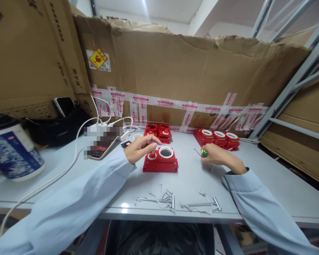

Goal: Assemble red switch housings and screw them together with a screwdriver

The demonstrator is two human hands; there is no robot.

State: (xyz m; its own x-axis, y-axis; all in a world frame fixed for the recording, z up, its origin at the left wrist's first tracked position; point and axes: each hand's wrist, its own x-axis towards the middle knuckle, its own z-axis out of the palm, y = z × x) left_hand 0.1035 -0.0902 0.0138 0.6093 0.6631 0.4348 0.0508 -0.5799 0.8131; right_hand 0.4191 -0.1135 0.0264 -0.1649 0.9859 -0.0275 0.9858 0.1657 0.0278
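Observation:
In front of me sits a red box (161, 167) with a red knob (152, 156) at its left and a white ring (166, 152) round a dark window at its right. My left hand (139, 148) is over the box's left end, thumb and index finger stretched out above the knob; its other fingers are mostly hidden. Closed round the green and yellow handle of a screwdriver (204, 153), my right hand (220, 156) is to the right of the box. The screwdriver's thin shaft points left and away from me.
Loose screws (166, 194) and two T-shaped metal rods (172, 202) lie near the table's front edge. Red housings (159, 132) and ringed red boxes (218, 140) stand at the back. Leftward are a phone (103, 147), white cables (74, 156) and a cup (14, 148).

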